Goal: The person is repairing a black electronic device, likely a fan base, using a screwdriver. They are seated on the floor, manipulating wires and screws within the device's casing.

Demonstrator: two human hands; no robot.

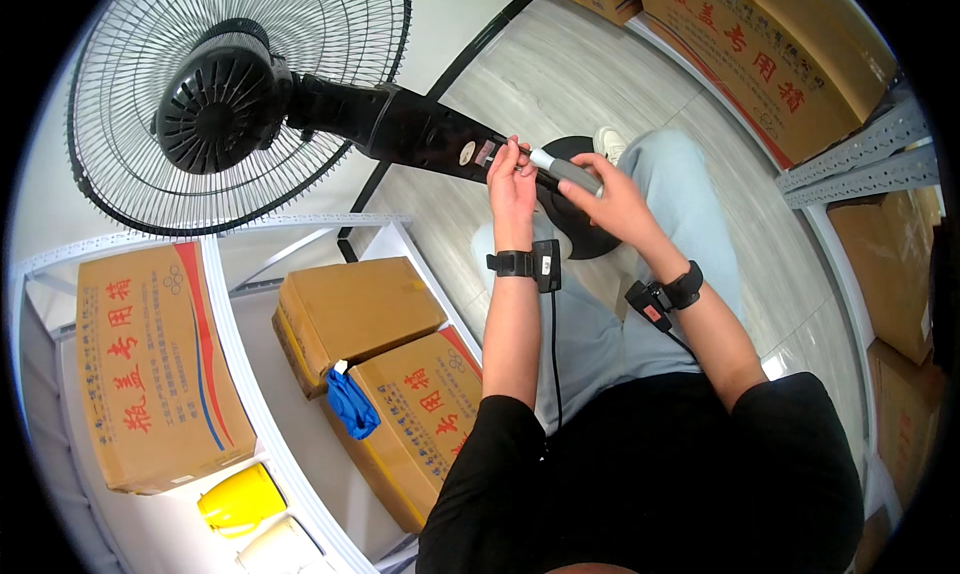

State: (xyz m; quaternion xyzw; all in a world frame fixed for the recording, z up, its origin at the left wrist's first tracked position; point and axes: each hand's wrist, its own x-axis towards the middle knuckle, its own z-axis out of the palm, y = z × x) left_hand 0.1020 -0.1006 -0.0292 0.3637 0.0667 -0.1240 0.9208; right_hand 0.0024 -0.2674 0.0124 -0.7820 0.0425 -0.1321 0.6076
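A black standing fan (425, 126) leans across the upper left, with its wire cage (345, 34) and motor housing (213, 114) turned toward me. My right hand (622, 206) is closed around a grey, rounded tool (578, 177) with a white front end, which points at the fan's column. Its exact kind cannot be made out. Beside that white end, my left hand (513, 192) is pinched against the lower part of the column; whatever lies between its fingertips is hidden. Below the hands is the fan's round black base (592, 236), on the floor between my legs.
White metal shelves (225, 304) on the left hold cardboard boxes (150, 369), a blue bundle (352, 402), a yellow container (240, 500) and a white one (282, 549). More boxes (740, 54) stand on racks to the right. Cables hang from both my wrist straps.
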